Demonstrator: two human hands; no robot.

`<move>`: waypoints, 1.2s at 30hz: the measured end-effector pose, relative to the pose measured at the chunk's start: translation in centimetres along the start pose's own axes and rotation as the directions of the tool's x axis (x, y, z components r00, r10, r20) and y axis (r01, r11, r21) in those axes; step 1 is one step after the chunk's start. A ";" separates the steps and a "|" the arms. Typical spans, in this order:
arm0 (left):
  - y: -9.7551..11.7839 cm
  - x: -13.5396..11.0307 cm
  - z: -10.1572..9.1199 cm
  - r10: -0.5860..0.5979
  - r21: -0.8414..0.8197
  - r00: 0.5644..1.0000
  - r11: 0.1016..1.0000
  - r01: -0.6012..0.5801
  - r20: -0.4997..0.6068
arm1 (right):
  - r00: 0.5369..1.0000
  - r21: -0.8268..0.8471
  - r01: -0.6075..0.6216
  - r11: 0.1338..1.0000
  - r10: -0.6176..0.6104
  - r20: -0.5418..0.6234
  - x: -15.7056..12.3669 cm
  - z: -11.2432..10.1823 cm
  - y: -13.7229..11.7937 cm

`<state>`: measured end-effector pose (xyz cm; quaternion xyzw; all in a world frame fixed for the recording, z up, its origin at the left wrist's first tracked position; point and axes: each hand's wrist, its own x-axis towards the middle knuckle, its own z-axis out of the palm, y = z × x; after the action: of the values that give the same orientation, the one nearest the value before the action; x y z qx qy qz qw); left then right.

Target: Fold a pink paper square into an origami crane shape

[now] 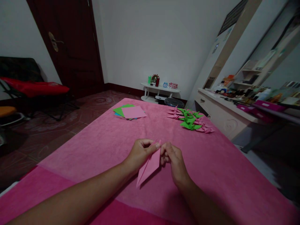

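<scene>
A pink sheet of origami paper, folded into a long narrow diamond, is held above the table with one point toward me. My left hand is closed on its upper left side, the thumb lying over the paper near the far tip. At the upper right edge is my right hand, its fingers curled and its thumb and forefinger pinched at the paper near the tip. The right fingertips partly hide one another, and the far end of the paper is partly covered.
Square paper sheets lie stacked at the table's far left. Several green and pink folded paper cranes lie at the far right. A pink cloth covers the table. A cluttered dresser stands on the right, a red folding chair on the left.
</scene>
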<state>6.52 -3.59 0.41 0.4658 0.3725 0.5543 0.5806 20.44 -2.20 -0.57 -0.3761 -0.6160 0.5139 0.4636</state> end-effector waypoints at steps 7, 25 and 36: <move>-0.2 0.3 -0.6 -0.027 -0.121 0.977 0.993 0.001 -0.213 | 0.996 -0.064 -0.052 0.997 0.057 0.071 -0.3 1.1 -0.4; -0.8 0.6 -0.9 -0.165 -0.063 0.985 0.985 0.162 -0.045 | 0.981 -0.081 0.045 0.996 -0.059 -0.185 0.9 -0.9 0.1; -0.5 1.3 -1.5 -0.069 -0.063 0.994 0.996 0.064 -0.083 | 0.998 0.052 -0.019 0.998 0.023 -0.062 1.3 -0.9 -0.3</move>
<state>5.38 -2.04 -0.37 0.4114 0.3953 0.5650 0.5961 20.96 -0.78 0.03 -0.3863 -0.5837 0.5225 0.4868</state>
